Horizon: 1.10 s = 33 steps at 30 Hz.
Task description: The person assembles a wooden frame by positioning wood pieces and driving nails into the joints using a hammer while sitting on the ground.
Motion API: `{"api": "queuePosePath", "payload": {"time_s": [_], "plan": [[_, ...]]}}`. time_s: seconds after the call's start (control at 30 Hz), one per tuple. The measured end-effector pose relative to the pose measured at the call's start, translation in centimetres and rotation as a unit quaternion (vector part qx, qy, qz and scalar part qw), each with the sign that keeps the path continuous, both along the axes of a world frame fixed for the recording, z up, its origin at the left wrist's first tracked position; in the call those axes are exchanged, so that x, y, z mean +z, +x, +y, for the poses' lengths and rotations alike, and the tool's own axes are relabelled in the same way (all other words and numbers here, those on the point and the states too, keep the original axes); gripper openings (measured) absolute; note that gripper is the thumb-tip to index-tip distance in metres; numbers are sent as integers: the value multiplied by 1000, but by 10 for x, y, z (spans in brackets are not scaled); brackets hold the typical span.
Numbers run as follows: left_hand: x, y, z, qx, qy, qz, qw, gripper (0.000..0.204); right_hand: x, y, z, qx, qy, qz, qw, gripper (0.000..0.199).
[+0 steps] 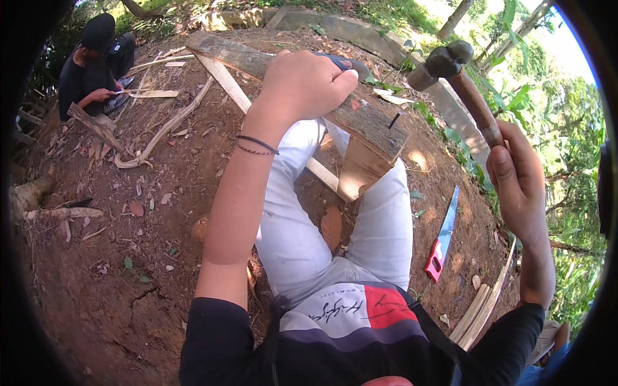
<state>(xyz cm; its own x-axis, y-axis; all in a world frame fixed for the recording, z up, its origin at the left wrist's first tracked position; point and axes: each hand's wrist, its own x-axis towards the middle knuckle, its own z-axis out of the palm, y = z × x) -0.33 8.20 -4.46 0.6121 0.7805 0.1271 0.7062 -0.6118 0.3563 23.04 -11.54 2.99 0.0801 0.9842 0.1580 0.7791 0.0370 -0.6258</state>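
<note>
Head view looks down on a person seated on bare earth, legs in white trousers (pixel 296 219) stretched forward, with a rough wooden plank (pixel 360 125) laid across the lap. The plank's long axis runs from the far left, where it passes under the left hand, toward the near right, ending in a cut end above the right thigh.

A dark nail (pixel 394 119) stands slightly tilted out of the plank's top face, close to that near-right end and just inside its edge. How deep it sits cannot be told.

The left hand (pixel 302 80) is curled into a fist on the plank's top face, pressing it down, well up the plank from the nail. It seems to grip something blue, mostly hidden.

The right hand (pixel 515 177) is wrapped firmly around the lower part of a hammer's wooden handle (pixel 476 106). The hammer head (pixel 441 64) is raised, up and to the right of the nail and clear of the plank. The right hand is nearer the nail, which lies down and to the left of the hammer head.

On the ground beside the right leg lies a handsaw (pixel 443 239) with a red grip, and thin wooden strips (pixel 479 312) lie nearer still. At the far left, another person (pixel 96 71) crouches over wood strips.
</note>
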Motion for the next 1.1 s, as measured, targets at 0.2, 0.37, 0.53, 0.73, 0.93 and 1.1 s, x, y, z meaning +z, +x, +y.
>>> {"api": "queuePosePath", "payload": {"time_s": [0.2,0.37,0.53,0.73,0.93,1.1], "plan": [[-8,-2,3,2,37,-16,999,38,35,-1,0,74,16,-153,985,31],[-6,0,3,3,12,-13,1000,40,30,7,2,70,120,-100,985,32],[-11,0,3,3,35,-11,999,40,29,6,-1,35,129,-109,985,31],[-10,1,0,13,38,-5,999,39,19,-5,0,88,83,-208,971,31],[-9,2,-1,2,43,-11,999,39,21,-13,-9,69,-73,-265,959,20],[-13,1,1,-1,36,6,999,39,37,12,-1,44,120,46,991,28]]}}
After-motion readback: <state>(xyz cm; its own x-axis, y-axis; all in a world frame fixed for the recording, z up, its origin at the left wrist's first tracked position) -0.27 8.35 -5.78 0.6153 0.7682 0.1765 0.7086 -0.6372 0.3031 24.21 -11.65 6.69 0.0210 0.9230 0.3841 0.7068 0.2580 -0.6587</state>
